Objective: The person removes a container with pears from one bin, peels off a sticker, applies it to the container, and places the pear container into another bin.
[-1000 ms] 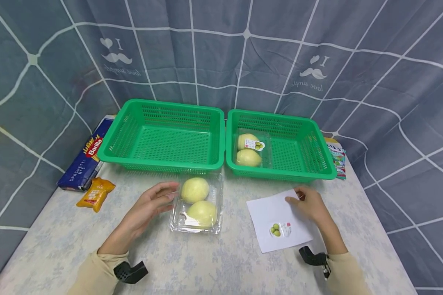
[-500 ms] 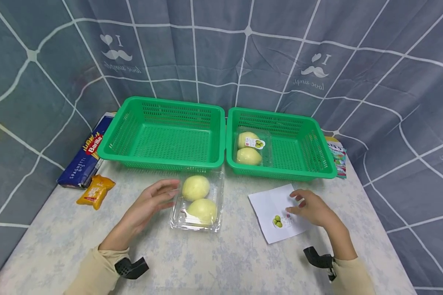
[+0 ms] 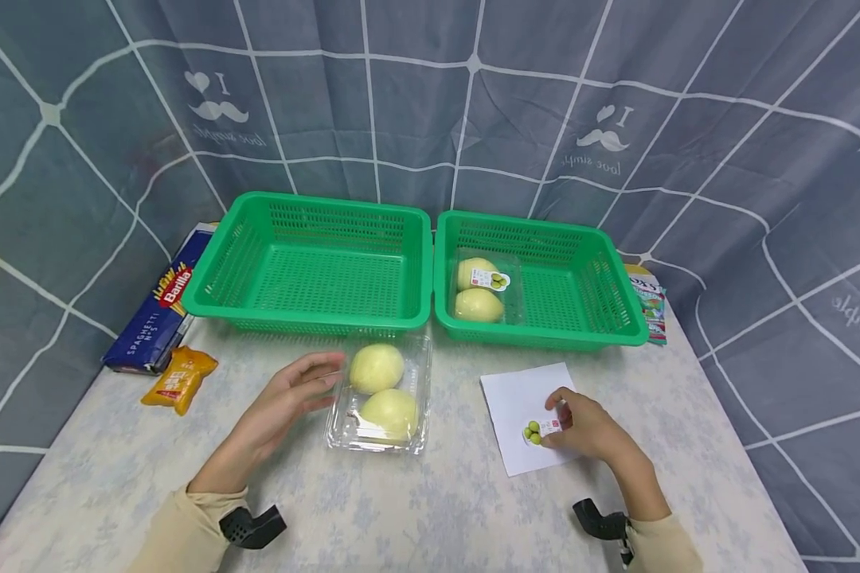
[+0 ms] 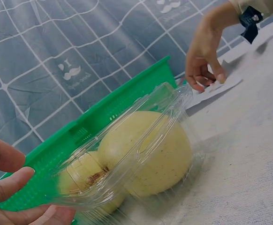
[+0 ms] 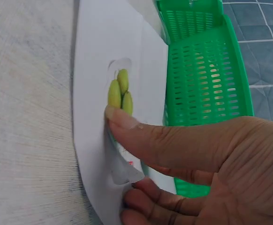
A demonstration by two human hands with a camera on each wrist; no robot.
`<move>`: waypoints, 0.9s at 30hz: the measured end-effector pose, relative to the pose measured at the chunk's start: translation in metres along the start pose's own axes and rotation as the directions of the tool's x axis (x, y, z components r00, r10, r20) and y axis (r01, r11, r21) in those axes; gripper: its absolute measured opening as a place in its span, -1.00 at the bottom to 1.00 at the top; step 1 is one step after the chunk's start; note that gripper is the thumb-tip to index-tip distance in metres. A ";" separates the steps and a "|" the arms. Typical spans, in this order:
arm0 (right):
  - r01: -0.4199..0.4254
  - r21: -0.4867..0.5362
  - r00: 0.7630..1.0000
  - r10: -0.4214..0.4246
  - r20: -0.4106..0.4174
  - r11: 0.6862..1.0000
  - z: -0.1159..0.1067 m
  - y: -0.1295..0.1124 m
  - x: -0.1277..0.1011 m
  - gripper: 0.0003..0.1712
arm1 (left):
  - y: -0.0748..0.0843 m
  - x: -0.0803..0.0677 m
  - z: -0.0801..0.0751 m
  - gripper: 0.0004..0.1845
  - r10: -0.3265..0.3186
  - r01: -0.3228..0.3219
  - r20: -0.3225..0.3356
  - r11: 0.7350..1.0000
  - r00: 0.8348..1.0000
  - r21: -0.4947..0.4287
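On the table lies a sheet of white backing paper (image 3: 510,398) carrying a fruit sticker (image 5: 114,96) with printed green fruit. My right hand (image 3: 591,428) pinches the sticker with thumb and fingers; one end of it curls up off the paper in the right wrist view. A clear plastic clamshell box (image 3: 410,442) with two pale yellow round fruits (image 3: 389,415) sits left of the paper. My left hand (image 3: 287,406) is at the box's left side, its fingers loosely extended with the tips right at the plastic.
Two green baskets stand behind. The right basket (image 3: 545,342) holds another clear box of fruits (image 3: 478,305) with a similar sticker; the left basket (image 3: 315,322) shows its bare bottom. A blue spaghetti box (image 3: 146,330), an orange packet (image 3: 179,378) and a snack bag (image 3: 652,314) lie at the sides.
My right hand has let go of the paper's upper right corner and moved down and left onto the sticker, whose edge now lifts. The left hand and the clamshell box stay put.
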State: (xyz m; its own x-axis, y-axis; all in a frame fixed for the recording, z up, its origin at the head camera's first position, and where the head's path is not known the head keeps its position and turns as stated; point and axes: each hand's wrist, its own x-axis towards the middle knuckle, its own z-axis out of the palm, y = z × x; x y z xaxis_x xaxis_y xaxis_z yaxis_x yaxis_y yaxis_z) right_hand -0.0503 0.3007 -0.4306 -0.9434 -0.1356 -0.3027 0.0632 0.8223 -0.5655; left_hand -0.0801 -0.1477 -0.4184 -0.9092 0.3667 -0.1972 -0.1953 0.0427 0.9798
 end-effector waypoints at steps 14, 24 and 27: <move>-0.069 -0.041 0.995 0.066 -0.071 0.997 0.008 0.000 0.000 -0.74 | 0.000 0.000 0.000 -0.47 -0.011 0.011 -0.007 1.000 1.000 -0.008; -0.045 -0.042 0.993 0.040 -0.114 0.998 0.010 -0.003 -0.002 -0.78 | -0.001 0.000 -0.001 -0.47 -0.013 0.013 -0.003 1.000 1.000 -0.007; -0.053 -0.059 0.991 0.045 -0.123 0.997 0.011 -0.003 -0.001 -0.80 | -0.001 0.000 -0.002 -0.47 -0.008 0.008 -0.002 1.000 1.000 -0.010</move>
State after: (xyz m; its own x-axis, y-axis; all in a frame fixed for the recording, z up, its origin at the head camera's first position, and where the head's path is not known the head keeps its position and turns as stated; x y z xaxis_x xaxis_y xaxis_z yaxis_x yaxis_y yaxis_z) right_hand -0.0457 0.2930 -0.4368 -0.9724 -0.0295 -0.2315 0.0936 0.8594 -0.5027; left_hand -0.0806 -0.1491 -0.4196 -0.9085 0.3642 -0.2047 -0.2059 0.0359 0.9779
